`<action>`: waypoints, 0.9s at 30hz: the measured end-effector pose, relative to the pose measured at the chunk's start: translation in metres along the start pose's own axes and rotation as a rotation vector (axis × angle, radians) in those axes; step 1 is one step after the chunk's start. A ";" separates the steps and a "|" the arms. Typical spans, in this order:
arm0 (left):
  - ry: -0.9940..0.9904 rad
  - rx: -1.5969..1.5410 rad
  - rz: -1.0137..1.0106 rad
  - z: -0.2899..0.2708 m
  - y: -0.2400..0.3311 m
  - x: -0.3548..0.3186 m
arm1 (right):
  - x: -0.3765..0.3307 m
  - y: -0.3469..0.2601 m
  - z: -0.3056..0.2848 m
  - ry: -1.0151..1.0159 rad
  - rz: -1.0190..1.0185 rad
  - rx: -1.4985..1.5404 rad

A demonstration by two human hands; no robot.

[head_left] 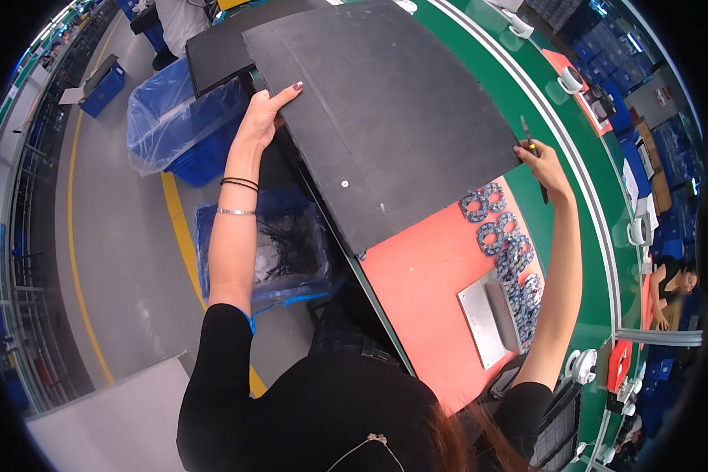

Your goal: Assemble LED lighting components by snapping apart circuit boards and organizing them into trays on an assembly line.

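A large flat black board [385,118] spans the space between my hands, tilted over the workbench. My left hand [264,116] grips its left edge, thumb on top and the other fingers hidden underneath. At the right corner my right hand [544,167] is closed on the board's edge. It also holds a slim hand tool [530,135] with a metal tip and a yellow band; its exact kind is hard to make out. Below the board lies a salmon-coloured mat [409,307]. Several ring-shaped, blue-grey parts [490,237] lie on the mat's right side, beside a bent metal plate [484,318].
A blue bin with a plastic liner [185,126] stands left of the bench. Nearer me, another lined bin [283,244] holds dark, thin strands. A green conveyor surface [586,236] with a pale rail runs along the right. Another person [669,295] sits at the far right.
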State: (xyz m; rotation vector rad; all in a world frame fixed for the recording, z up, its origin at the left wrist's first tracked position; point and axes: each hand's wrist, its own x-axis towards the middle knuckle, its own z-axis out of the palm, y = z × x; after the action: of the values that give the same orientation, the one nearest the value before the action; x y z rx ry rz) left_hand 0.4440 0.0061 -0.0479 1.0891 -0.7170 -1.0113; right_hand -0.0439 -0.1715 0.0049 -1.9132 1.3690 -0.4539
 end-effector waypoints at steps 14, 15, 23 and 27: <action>0.451 0.928 0.103 -0.038 -0.083 -0.019 | 0.023 0.045 0.047 -0.111 0.011 -0.362; 0.452 0.979 0.119 -0.038 -0.086 -0.017 | 0.024 0.047 0.048 -0.111 0.014 -0.360; 0.490 1.073 0.186 -0.033 -0.112 -0.013 | 0.033 0.064 0.053 -0.139 0.062 -0.398; 0.513 0.929 0.200 -0.041 -0.132 -0.006 | 0.031 0.064 0.058 -0.130 0.033 -0.404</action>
State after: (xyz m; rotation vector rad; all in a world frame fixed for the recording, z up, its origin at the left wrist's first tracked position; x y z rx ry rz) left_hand 0.4376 0.0104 -0.1861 1.9342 -0.8588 -0.1506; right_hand -0.0368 -0.1900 -0.0844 -2.1918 1.4857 -0.0320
